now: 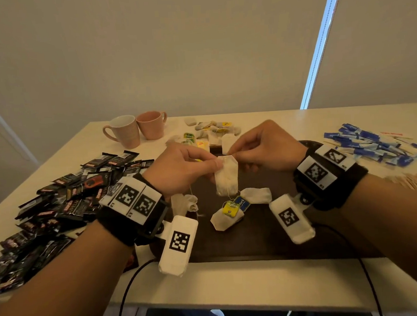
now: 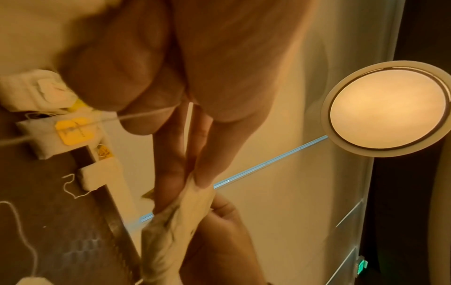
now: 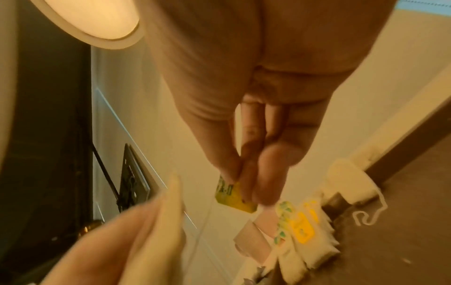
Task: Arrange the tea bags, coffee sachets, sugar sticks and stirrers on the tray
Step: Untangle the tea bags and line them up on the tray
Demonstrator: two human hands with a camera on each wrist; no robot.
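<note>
A white tea bag (image 1: 227, 178) hangs above the dark brown tray (image 1: 268, 230), held by both hands. My left hand (image 1: 215, 166) pinches its top left corner, and my right hand (image 1: 233, 154) pinches its top edge from the other side. Its string drops toward a yellow tag (image 1: 230, 208) on the tray. In the left wrist view my left hand (image 2: 192, 179) pinches the tea bag (image 2: 171, 231). In the right wrist view my right hand (image 3: 246, 179) has thumb and fingers pressed together; what they pinch is blurred. Three more tea bags (image 1: 227, 219) lie on the tray.
A pile of tea bags (image 1: 213, 130) lies behind the tray. Black coffee sachets (image 1: 59, 206) cover the table's left. Blue sugar sticks (image 1: 372, 145) and wooden stirrers (image 1: 414, 182) lie at the right. Two pink mugs (image 1: 125, 131) stand at the back left.
</note>
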